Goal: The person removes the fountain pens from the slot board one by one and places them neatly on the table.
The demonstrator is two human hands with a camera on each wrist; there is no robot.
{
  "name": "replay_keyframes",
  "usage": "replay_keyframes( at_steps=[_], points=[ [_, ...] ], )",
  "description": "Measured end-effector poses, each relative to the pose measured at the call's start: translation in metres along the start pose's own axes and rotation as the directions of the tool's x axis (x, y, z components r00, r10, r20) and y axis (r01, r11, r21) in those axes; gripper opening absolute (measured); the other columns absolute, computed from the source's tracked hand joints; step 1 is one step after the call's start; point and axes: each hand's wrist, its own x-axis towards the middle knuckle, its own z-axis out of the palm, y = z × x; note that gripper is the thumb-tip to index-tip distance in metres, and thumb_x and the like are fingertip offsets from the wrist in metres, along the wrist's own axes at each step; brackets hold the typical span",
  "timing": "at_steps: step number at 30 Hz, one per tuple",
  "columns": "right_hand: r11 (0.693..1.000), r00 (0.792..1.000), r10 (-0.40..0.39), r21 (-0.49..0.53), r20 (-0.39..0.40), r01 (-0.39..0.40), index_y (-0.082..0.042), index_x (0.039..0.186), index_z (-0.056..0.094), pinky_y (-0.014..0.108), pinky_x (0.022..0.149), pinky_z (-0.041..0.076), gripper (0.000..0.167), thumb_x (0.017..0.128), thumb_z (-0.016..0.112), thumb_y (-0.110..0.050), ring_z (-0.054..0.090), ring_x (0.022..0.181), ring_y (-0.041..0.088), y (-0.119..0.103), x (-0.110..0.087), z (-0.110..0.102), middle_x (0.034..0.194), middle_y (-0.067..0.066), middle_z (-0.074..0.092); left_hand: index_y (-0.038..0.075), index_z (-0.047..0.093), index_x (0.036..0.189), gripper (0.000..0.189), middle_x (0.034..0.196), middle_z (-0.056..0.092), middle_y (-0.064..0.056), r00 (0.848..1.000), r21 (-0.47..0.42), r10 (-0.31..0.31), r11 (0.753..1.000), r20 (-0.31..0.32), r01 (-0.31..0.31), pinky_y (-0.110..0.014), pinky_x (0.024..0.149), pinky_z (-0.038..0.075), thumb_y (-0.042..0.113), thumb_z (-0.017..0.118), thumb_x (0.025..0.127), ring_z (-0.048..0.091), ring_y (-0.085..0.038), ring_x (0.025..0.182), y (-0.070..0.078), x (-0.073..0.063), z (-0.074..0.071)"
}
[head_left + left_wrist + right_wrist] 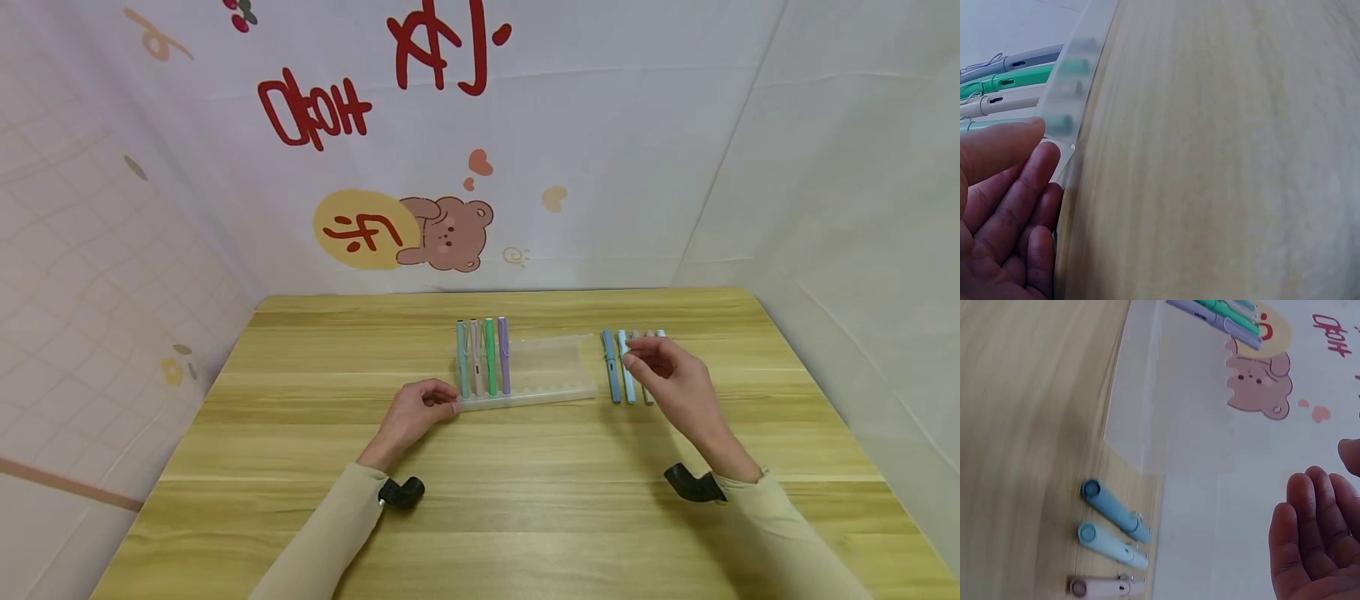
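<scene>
My left hand [411,414] holds the left end of a clear plastic pen rack [551,396], with the thumb near its corner in the left wrist view. Standing in the rack's left part are a teal pen [462,358], a greyish-pink pen [476,358], a green pen [491,358] and a purple pen [505,358]. To the rack's right lies a row of several pens, among them a dark blue pen [612,371] and a light blue pen [629,387]. Above that row hovers my right hand [684,387], fingers loosely bent, holding nothing; it hides some pens.
Both rack and pens are on a wood-grain table [517,500]. Behind it hangs a white cloth backdrop [622,150] with red lettering and a bear [453,235]. Black wrist mounts [402,492] stick out from the sleeves.
</scene>
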Motion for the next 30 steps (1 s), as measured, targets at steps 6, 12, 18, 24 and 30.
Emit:
replay_keyframes(
  at_steps=[6, 12, 18, 24, 30],
  points=[
    [0.999, 0.999, -0.026, 0.035, 0.042, 0.024, -0.002, 0.124, 0.068, 0.012, 0.083, 0.050, 0.026, 0.103, 0.067, -0.018, 0.065, 0.095, 0.001, -0.008, 0.003, 0.017, 0.109, 0.011, 0.071, 0.009, 0.077, 0.105, 0.014, 0.097, 0.074, 0.001, 1.000, -0.005, -0.009, 1.000, -0.002, 0.009, -0.034, 0.082, 0.051, 0.014, 0.080, 0.092, 0.065, -0.014, 0.087, 0.000, 0.000, 0.000],
    [0.998, 0.996, -0.057, 0.045, 0.065, 0.054, -0.004, 0.121, 0.070, 0.013, 0.083, 0.051, 0.023, 0.101, 0.070, -0.015, 0.066, 0.094, 0.002, -0.010, 0.008, 0.033, 0.107, 0.009, 0.073, 0.009, 0.077, 0.104, 0.014, 0.097, 0.074, 0.001, 1.000, -0.014, -0.012, 1.000, 0.000, 0.012, -0.033, 0.081, 0.050, 0.013, 0.080, 0.091, 0.065, -0.014, 0.087, 0.001, 0.001, 0.000],
    [0.997, 0.993, -0.073, 0.048, 0.096, 0.068, -0.004, 0.119, 0.070, 0.015, 0.082, 0.051, 0.022, 0.100, 0.071, -0.014, 0.068, 0.093, 0.006, -0.010, 0.012, 0.051, 0.104, 0.008, 0.074, 0.009, 0.076, 0.104, 0.013, 0.097, 0.074, 0.001, 1.000, -0.011, -0.012, 1.000, -0.001, 0.012, -0.032, 0.080, 0.050, 0.014, 0.080, 0.091, 0.064, -0.014, 0.087, 0.000, 0.001, 0.000],
    [0.996, 0.989, -0.061, 0.071, 0.134, 0.052, -0.006, 0.119, 0.070, 0.021, 0.082, 0.054, 0.021, 0.100, 0.071, -0.016, 0.071, 0.098, 0.018, -0.010, 0.017, 0.069, 0.106, 0.007, 0.075, 0.011, 0.076, 0.104, 0.013, 0.097, 0.074, 0.001, 1.000, -0.008, -0.017, 1.000, -0.002, 0.017, -0.032, 0.080, 0.049, 0.015, 0.080, 0.091, 0.064, -0.015, 0.087, 0.000, 0.001, 0.000],
    [0.997, 0.982, -0.054, 0.065, 0.181, 0.043, -0.004, 0.120, 0.070, 0.040, 0.088, 0.057, 0.026, 0.100, 0.072, -0.020, 0.072, 0.105, 0.027, -0.008, 0.022, 0.085, 0.112, 0.008, 0.075, 0.011, 0.077, 0.104, 0.013, 0.097, 0.074, 0.002, 1.000, -0.009, -0.019, 1.000, 0.001, 0.019, -0.032, 0.081, 0.050, 0.014, 0.080, 0.091, 0.065, -0.015, 0.087, 0.001, 0.000, -0.001]
  ],
)
